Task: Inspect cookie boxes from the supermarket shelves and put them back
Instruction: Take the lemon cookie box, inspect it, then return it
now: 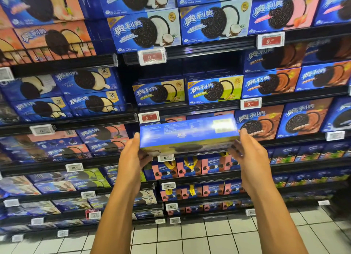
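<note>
Item held: one flat rectangular cookie box (188,134) of glossy blue cardboard, which we keep level in front of the shelves, its narrow blue side panel turned up toward us with fine white print and a pale label patch; the yellow-green face with a dark round cookie points downward. Motion blur softens the lettering, so we cannot read it.

Our left hand (133,155) grips the box's left end, thumb up along the edge, fingers curled underneath. Our right hand (247,155) grips the right end likewise, thumb at the upper corner, fingers wrapped below.

Behind, on the black metal shelving (190,52): two matching yellow-green boxes (214,90) stand upright one tier above the held box, with dark open space over them. Coconut-picture boxes (214,21) sit stacked higher still; brown chocolate-picture boxes (266,120) lie just right of the held box. White-framed price tags (149,117) with red panels clip to the shelf rails. Pale square floor tiles (190,234) with dark grout lie below.
</note>
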Motion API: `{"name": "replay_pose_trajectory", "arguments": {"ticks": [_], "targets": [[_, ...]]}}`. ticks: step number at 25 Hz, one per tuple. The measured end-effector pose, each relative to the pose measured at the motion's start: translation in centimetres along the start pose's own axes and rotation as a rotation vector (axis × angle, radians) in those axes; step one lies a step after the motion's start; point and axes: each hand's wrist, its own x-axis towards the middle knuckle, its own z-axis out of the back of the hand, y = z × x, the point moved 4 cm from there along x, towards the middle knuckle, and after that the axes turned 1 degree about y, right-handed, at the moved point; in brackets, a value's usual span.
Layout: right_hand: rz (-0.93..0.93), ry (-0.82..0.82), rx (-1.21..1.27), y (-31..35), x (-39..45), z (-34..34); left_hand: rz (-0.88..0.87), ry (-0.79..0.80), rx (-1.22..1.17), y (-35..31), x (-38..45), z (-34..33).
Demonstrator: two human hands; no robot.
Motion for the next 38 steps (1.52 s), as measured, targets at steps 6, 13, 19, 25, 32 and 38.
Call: {"name": "replay_pose_trajectory", "arguments": {"ticks": [6, 13, 19, 25, 32, 38], "targets": [[-0.043, -0.026, 0.037, -0.1, 0.1, 0.2, -0.169, 0.17, -0.081, -0.8, -0.5, 0.1], [0.005, 0.026, 0.177, 0.2, 0.4, 0.3, -0.186, 0.243, -0.316, -0.9, -0.8, 0.4], [0.129, 0.045, 0.206, 0.2, 0.3, 0.0, -0.249, 0.225, -0.37, -1.5, -1.1, -0.3], [0.171, 0.065, 0.225, 0.2, 0.3, -0.7, -0.307, 0.172, -0.364, -1.6, -0.8, -0.1], [0.095, 0.022, 0.183, -2.5, 2.0, -0.9, -0.424, 0.26, -0.232, -3.1, -1.8, -0.6], [-0.169, 0.031, 0.122, -5.4, 5.1, -1.8, -0.441, 0.569, -0.094, -5.5, -3.5, -4.3]]}}
